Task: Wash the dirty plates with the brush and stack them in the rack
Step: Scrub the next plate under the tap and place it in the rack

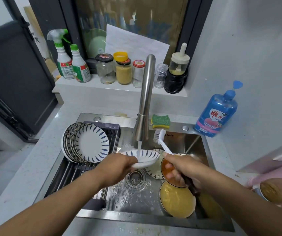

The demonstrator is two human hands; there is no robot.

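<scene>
My left hand (119, 165) grips the near rim of a white plate with blue leaf marks (144, 156), held under the running water from the tap (145, 99). My right hand (183, 169) holds the white brush (162, 140) by its handle, bristles raised up and away from the plate, beside the tap. Several clean plates (89, 143) of the same pattern stand on edge in the rack (79, 169) over the sink's left side. Dirty plates smeared orange and yellow (176, 200) lie in the sink (136, 198) on the right, partly hidden by my right arm.
A green and yellow sponge (160, 120) lies behind the sink. A blue detergent bottle (216, 112) stands at the right. Jars (123, 70) and spray bottles (63, 60) line the window ledge. The drain (135, 178) sits in the sink's middle.
</scene>
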